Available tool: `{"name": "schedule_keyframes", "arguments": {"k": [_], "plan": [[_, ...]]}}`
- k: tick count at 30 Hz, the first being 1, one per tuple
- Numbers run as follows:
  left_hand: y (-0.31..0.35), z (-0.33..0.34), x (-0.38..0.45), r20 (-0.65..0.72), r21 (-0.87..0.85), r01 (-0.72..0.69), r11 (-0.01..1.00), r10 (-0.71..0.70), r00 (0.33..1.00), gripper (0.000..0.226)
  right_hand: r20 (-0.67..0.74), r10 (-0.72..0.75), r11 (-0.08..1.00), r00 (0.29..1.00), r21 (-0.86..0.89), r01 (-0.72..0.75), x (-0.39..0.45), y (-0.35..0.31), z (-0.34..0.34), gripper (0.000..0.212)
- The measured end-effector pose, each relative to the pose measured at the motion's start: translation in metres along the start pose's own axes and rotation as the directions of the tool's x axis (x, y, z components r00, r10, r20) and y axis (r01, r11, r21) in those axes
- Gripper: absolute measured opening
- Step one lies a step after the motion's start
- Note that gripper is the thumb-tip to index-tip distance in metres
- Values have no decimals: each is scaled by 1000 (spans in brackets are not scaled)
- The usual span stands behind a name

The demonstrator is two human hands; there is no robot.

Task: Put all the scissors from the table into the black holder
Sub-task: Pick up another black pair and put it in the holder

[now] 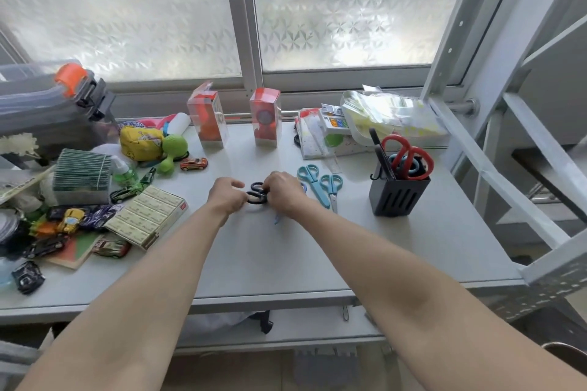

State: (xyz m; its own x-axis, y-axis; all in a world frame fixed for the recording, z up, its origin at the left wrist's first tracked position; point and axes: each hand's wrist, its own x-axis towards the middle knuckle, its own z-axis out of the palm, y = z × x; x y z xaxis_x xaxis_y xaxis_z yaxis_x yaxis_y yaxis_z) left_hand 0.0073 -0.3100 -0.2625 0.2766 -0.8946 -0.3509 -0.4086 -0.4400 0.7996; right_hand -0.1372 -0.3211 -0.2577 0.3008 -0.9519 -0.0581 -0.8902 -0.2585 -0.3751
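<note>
- Desk (317,263): pale grey surface below a frosted window; the middle is bare, with clutter along the 9 o'clock side and the far edge
- Left hand (226,195): at desk centre, grip pinching the near loop of the black-handled scissors (256,193) between thumb and fingers
- Right hand (282,190): just beside the left, at 3 o'clock of it, fingers curled and closed on the same handles from the other side
- Black-handled scissors: between the two hands at desk level; only the two loops show, blades hidden under the right hand
- Teal scissors, pair one (313,182): flat on the desk at 3 o'clock of the right hand, handles toward 12 o'clock
- Teal scissors, pair two (332,189): just beside pair one, further toward 3 o'clock, lying the same way
- Black holder (397,195): upright, slotted, at 3 o'clock of the teal pairs and apart from them
- Red scissors (408,152): standing in the holder, handles up, beside a blue-handled pair and a dark one
- Toy cars (193,164): several scattered toward 9 o'clock
- Two clear boxes (265,116): upright near the far edge at 12 o'clock
</note>
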Motion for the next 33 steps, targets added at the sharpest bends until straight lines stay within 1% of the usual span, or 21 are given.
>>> {"name": "schedule_keyframes", "arguments": {"k": [2, 5, 8, 10, 11, 12, 15, 17, 19, 20, 22, 24, 26, 29, 31, 33], "plan": [[1, 0, -5, 2, -54, 25, 998, -25, 1000, 31, 4, -16, 997, 1000, 70, 15, -7, 1, 3, 24], [3, -1, -13, -12, -225, 64, 972, -69, 998, 14, -2, -55, 987, 998, 153, 55, -19, 2, -1, 16], [9, -3, -22, -55, -343, 30, 939, -52, 997, 17, 8, -95, 976, 995, 198, 92, -31, 1, -10, 23], [15, -4, -29, -79, -415, 6, 910, -42, 996, 16, 22, -127, 979, 992, 162, 122, -37, 0, -13, 33], [18, -4, -33, -92, -433, -5, 901, -39, 995, 13, -4, -126, 983, 992, 137, 125, -38, -1, -14, 36], [22, -4, -37, -105, -437, -19, 899, -31, 994, 9, -50, -112, 985, 992, 126, 117, -39, -1, -14, 36], [39, -1, -51, -126, -434, -91, 896, 39, 991, 18, -193, -41, 981, 980, 177, 76, -42, -1, -18, 26], [53, 1, -61, -127, -453, -153, 878, 106, 986, 17, -252, 29, 967, 967, 253, 37, -43, 0, -22, 17], [65, 3, -70, -166, -474, -229, 851, 169, 972, 11, -303, 137, 926, 943, 378, -13, -44, 4, -27, 15], [69, 3, -74, -205, -467, -267, 843, 190, 960, 9, -334, 182, 898, 925, 440, -19, -45, 7, -32, 16], [72, 4, -79, -289, -447, -317, 837, 200, 936, 12, -427, 214, 860, 878, 509, 38, -53, 11, -43, 15], [69, 8, -81, -333, -419, -314, 852, 178, 926, 17, -550, 189, 846, 814, 512, 150, -68, 11, -59, 11], [65, 18, -80, -323, -373, -271, 887, 149, 935, 22, -663, 138, 824, 736, 490, 286, -88, 9, -77, 10], [58, 41, -87, -226, -245, -214, 946, 160, 961, 28, -773, 115, 781, 624, 459, 424, -119, 8, -107, 10], [57, 58, -93, -98, -160, -217, 963, 204, 974, 34, -819, 160, 750, 550, 464, 472, -138, 12, -129, 9], [61, 75, -100, 45, -103, -256, 961, 262, 964, 48, -854, 232, 728, 466, 470, 499, -153, 22, -152, 9]]}}
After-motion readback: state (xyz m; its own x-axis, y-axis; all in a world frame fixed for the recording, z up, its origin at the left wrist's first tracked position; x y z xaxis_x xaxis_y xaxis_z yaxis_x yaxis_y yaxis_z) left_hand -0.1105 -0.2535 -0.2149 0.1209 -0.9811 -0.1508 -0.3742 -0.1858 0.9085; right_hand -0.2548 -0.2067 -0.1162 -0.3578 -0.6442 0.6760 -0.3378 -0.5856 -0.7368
